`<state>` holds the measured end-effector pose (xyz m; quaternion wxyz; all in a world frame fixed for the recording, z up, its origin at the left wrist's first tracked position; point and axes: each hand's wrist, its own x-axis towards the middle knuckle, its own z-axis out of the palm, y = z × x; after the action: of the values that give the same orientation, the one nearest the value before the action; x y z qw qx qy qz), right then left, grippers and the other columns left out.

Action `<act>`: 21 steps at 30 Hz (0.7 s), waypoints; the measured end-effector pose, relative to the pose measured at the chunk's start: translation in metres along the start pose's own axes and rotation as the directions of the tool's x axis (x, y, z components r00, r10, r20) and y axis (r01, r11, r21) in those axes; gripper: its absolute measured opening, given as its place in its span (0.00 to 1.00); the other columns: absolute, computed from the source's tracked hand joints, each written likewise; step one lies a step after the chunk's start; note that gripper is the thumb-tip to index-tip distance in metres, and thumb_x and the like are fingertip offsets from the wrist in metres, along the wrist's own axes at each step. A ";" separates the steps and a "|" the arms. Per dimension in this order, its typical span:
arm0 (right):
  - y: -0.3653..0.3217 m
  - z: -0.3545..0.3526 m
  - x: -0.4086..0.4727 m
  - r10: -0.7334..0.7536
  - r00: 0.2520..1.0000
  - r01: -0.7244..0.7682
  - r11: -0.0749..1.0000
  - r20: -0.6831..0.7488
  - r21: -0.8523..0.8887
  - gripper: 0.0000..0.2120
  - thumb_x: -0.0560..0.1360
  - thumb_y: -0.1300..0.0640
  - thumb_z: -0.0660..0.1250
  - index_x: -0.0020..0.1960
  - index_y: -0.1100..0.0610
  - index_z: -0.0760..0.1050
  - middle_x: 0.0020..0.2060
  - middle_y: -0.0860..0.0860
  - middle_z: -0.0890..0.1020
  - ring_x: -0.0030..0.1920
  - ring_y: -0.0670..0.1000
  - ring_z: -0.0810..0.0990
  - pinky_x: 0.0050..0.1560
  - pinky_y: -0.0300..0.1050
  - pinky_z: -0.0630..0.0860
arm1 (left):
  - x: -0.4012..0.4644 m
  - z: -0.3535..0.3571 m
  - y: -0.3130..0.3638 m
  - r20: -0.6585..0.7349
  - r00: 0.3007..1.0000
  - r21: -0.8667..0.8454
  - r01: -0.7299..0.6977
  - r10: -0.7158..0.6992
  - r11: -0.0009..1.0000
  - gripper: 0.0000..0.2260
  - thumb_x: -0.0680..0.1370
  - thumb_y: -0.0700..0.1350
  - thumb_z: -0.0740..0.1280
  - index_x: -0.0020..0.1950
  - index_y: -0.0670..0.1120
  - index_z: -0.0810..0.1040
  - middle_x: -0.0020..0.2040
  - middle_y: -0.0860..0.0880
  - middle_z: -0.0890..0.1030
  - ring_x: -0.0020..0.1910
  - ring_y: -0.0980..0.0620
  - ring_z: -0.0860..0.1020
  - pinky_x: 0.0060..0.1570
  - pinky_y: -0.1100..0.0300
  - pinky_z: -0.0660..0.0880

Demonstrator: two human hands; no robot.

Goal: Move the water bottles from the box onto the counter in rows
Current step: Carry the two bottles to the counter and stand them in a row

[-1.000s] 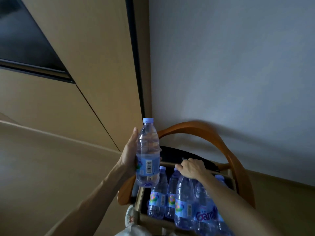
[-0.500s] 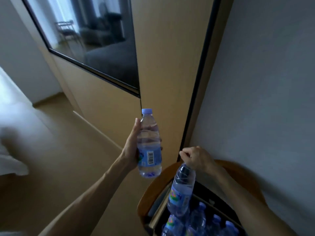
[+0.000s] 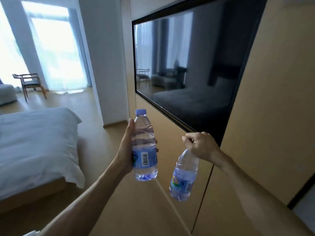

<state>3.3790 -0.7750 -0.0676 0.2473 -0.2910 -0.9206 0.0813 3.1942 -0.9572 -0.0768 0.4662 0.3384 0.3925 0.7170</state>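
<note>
Clear plastic bottle (image 3: 144,147) sitting upright in the left hand (image 3: 125,150), thumb up one side, fingers wrapping round the label band, so a full side grasp around the body, probably so it can be set down standing. Right hand (image 3: 201,147) is pinching the second bottle (image 3: 184,176) at the neck from above, fingers curled over the cap, which is hidden; this bottle is hanging tilted, base swinging toward the left one, the two near but apart. Top grip looks like the way it gets plucked out of a packed box. Both bottles are being carried in mid-air at about the same height in front of the wood wall panel (image 3: 272,99), below a dark wall-mounted screen (image 3: 187,68). Box and counter are not in view, so placing is not yet done. White bed (image 3: 34,147) lying to the left, wooden chair (image 3: 29,82) by the bright window beyond
</note>
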 end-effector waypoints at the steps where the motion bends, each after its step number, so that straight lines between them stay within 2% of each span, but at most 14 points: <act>1: -0.014 0.007 0.023 -0.019 1.000 0.019 1.000 -0.017 0.008 0.21 0.77 0.45 0.61 0.30 0.53 0.60 0.28 0.56 0.73 0.37 0.64 0.73 0.36 0.50 0.70 | 0.005 -0.017 0.015 -0.004 1.000 0.005 -0.010 0.010 1.000 0.29 0.78 0.67 0.54 0.52 0.43 0.78 0.44 0.42 0.82 0.38 0.44 0.82 0.47 0.49 0.79; 5: -0.066 0.039 0.106 -0.098 0.991 0.101 0.994 -0.092 0.040 0.19 0.73 0.41 0.55 0.31 0.54 0.61 0.30 0.57 0.76 0.39 0.65 0.73 0.35 0.49 0.68 | 0.027 -0.079 0.068 -0.032 0.999 0.004 -0.043 0.043 0.999 0.29 0.77 0.67 0.53 0.54 0.43 0.76 0.44 0.43 0.82 0.38 0.44 0.82 0.47 0.49 0.78; 10: -0.114 0.077 0.200 -0.173 0.972 0.181 0.983 -0.162 0.039 0.18 0.74 0.43 0.56 0.29 0.51 0.62 0.30 0.55 0.79 0.35 0.63 0.75 0.35 0.45 0.64 | 0.057 -0.149 0.115 -0.047 0.995 -0.078 -0.090 0.086 0.993 0.29 0.76 0.67 0.53 0.53 0.42 0.76 0.41 0.43 0.83 0.36 0.44 0.83 0.42 0.52 0.81; 14: -0.142 0.111 0.274 -0.229 0.952 0.245 0.968 -0.206 0.059 0.18 0.73 0.43 0.55 0.28 0.50 0.62 0.24 0.51 0.73 0.29 0.56 0.66 0.33 0.44 0.62 | 0.092 -0.202 0.138 -0.063 0.992 -0.100 -0.114 0.108 0.988 0.29 0.75 0.68 0.53 0.52 0.43 0.76 0.40 0.44 0.84 0.36 0.45 0.83 0.43 0.52 0.80; 17: -0.155 0.140 0.332 -0.269 0.942 0.290 0.953 -0.202 0.084 0.19 0.73 0.42 0.54 0.28 0.51 0.63 0.20 0.46 0.65 0.24 0.48 0.64 0.32 0.43 0.61 | 0.127 -0.243 0.155 -0.130 0.982 -0.049 -0.147 0.140 0.988 0.30 0.74 0.68 0.53 0.51 0.43 0.78 0.40 0.44 0.84 0.35 0.44 0.83 0.42 0.52 0.81; 21: -0.172 0.175 0.417 -0.308 0.930 0.336 0.933 -0.200 0.126 0.19 0.73 0.43 0.55 0.29 0.53 0.66 0.20 0.46 0.66 0.23 0.44 0.65 0.31 0.43 0.62 | 0.181 -0.291 0.181 -0.229 0.948 0.034 -0.220 0.222 0.975 0.30 0.74 0.67 0.55 0.48 0.44 0.82 0.41 0.43 0.84 0.36 0.44 0.84 0.43 0.52 0.81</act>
<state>2.9101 -0.6767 0.0018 0.3601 -0.1212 -0.9210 0.0863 2.8129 -0.9060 -0.0308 0.3327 0.2961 0.4065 0.7978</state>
